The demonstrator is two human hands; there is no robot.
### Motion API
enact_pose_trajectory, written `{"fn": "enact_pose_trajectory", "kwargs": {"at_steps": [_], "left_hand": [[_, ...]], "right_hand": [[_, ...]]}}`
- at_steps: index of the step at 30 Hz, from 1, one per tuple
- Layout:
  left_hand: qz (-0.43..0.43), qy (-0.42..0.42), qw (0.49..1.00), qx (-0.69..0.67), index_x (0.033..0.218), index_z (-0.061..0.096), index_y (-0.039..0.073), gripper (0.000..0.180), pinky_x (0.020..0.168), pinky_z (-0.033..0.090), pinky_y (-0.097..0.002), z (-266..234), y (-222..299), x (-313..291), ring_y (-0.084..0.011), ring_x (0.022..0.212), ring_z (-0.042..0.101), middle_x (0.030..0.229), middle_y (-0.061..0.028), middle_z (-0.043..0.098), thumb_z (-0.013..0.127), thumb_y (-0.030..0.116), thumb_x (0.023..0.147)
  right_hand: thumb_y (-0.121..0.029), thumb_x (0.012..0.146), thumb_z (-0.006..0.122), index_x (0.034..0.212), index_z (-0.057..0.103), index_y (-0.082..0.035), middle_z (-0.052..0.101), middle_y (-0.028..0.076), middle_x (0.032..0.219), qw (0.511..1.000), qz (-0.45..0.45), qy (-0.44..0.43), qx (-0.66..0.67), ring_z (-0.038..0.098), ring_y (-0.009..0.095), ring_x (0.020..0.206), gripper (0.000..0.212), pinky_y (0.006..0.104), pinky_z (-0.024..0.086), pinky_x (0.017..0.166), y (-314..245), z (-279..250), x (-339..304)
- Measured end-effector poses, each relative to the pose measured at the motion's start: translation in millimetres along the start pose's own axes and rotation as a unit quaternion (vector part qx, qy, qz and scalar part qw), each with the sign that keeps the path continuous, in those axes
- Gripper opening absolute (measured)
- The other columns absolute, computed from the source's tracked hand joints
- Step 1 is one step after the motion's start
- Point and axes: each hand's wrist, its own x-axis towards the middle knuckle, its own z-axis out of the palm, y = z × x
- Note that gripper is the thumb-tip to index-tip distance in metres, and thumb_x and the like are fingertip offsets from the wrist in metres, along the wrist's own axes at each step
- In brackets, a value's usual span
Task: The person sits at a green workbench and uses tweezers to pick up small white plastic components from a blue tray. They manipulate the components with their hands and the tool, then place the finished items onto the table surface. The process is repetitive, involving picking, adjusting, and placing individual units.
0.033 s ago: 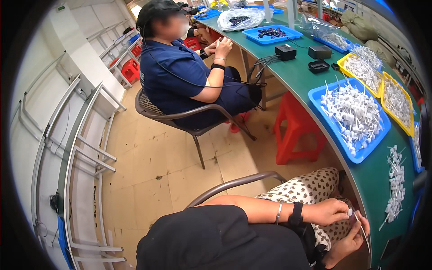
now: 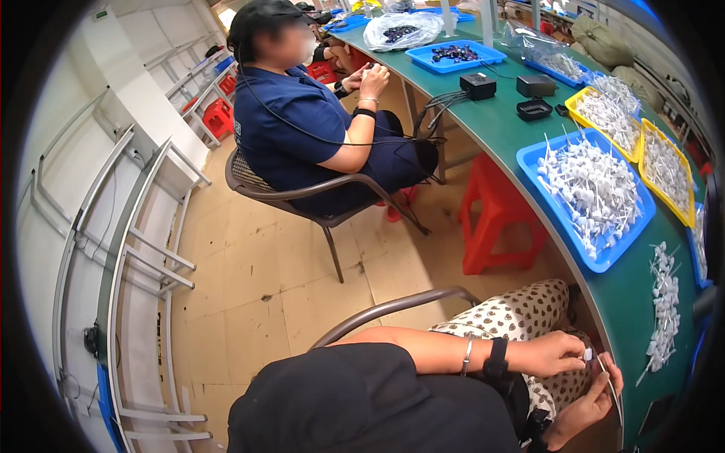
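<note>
White plastic piece (image 2: 588, 353), one: pinched in our left hand's (image 2: 555, 355) fingertips, above the lap, just beside the table's (image 2: 627, 298) near edge. Right hand (image 2: 593, 405): fingers closed on a thin white strip (image 2: 619, 411); whether joined, we cannot tell. Progress: this piece, we judge, unfinished; loose row (image 2: 663, 309) on the table and heaped blue tray (image 2: 602, 266), done or undone unclear. Around: red stool (image 2: 495, 219) under the near edge. Obstructions: we see none.

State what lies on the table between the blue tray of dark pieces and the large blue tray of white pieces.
The head view shows a black box with cables, another dark box, an open black container and a small black item.
</note>
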Motion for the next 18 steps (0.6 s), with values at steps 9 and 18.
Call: {"fn": "enact_pose_trajectory", "kwargs": {"at_steps": [9,18], "left_hand": [[0.054,0.051,0.996,0.044,0.102,0.071,0.0,0.012,0.07,0.05,-0.0326,-16,-1,-2,-0.0199,0.081,0.063,0.088,-0.0087,0.064,0.069,0.005,0.091],[-0.027,0.012,0.998,0.059,0.113,0.072,0.0,0.02,0.061,0.05,-0.0268,-17,8,-3,-0.0117,0.069,0.06,0.088,-0.0069,0.065,0.066,0.005,0.095]], "right_hand": [[0.006,0.097,0.057,0.113,0.061,0.004,0.067,0.015,0.11,0.995,0.033,-0.035,0.082,0.067,0.02,0.099,0.017,0.0321,0.055,0.089,-17,17,-3],[0.001,0.095,0.065,0.11,0.062,0.004,0.068,0.013,0.109,0.994,0.046,-0.055,0.082,0.068,0.017,0.095,0.015,0.0264,0.054,0.083,-18,12,-7]]}}
